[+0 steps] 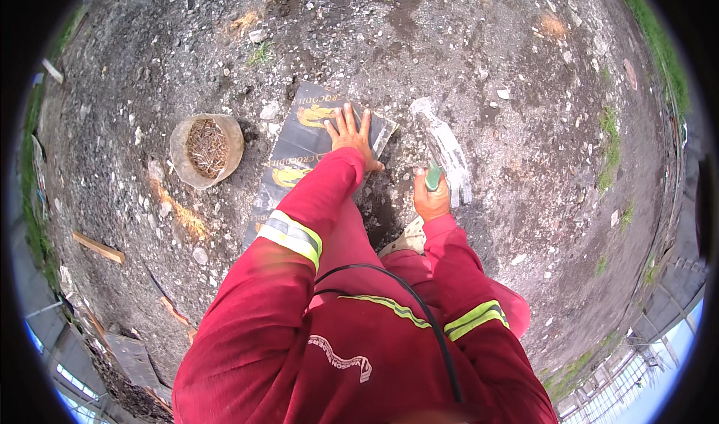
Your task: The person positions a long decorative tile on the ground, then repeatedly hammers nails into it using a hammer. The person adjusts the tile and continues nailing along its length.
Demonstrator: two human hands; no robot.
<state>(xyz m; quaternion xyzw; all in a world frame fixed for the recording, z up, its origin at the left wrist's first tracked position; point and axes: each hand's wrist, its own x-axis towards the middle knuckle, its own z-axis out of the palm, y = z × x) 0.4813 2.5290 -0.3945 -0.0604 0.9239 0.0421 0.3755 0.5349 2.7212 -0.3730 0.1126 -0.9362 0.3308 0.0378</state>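
My left hand [352, 135] lies flat with its fingers spread on a dark printed board [288, 150] with yellow animal figures, which rests on the gravel ground. In my right hand [432, 198], the fingers are wrapped round the green handle [434, 177] of a claw hammer. Its pale, worn metal head [447, 147] is raised toward me, just right of the board and apart from it. To the left of the board stands a cut plastic tub [238, 141] holding many thin nails [206, 148]. The lower part of the board is hidden behind my left arm.
Stony ground [524, 162] spreads all around, with loose rocks such as a pale stone [269, 111] beside the board. A short wood piece [99, 247] lies at the left. Beneath my right wrist a light-coloured shoe [407, 238] partly shows. Grass [659, 42] edges the far right.
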